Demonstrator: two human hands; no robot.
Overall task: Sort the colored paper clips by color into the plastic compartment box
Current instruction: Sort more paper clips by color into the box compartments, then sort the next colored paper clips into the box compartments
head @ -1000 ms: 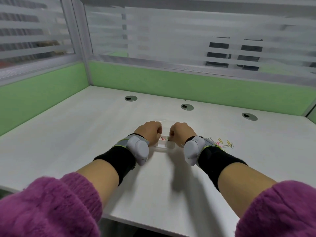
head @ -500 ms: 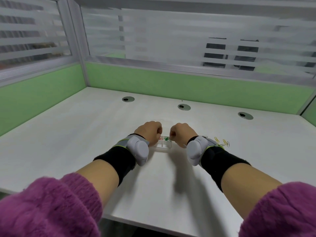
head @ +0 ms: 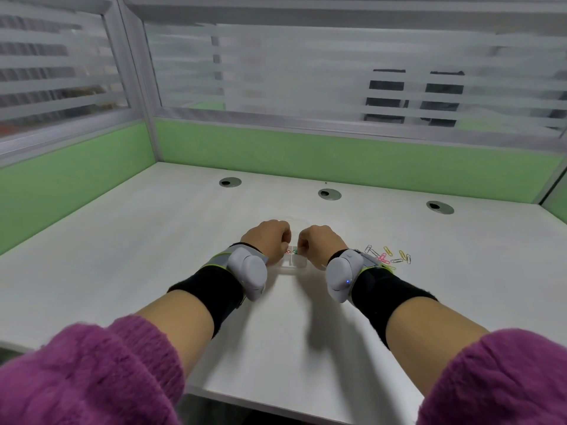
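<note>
Right of the box (head: 290, 267), loose clips (head: 387, 258) lie nearer the right hand (head: 320, 243) than the left hand (head: 268, 239). Both are curled; I can't tell what they hold.

A white desk (head: 147, 271) lies under the grip. Beyond the grip there is a row of three: left cable hole (head: 230, 182), middle cable hole (head: 329, 194), right cable hole (head: 440, 207). Further behind rises a green partition (head: 306, 151) with striped frosted glass (head: 276, 72).
</note>
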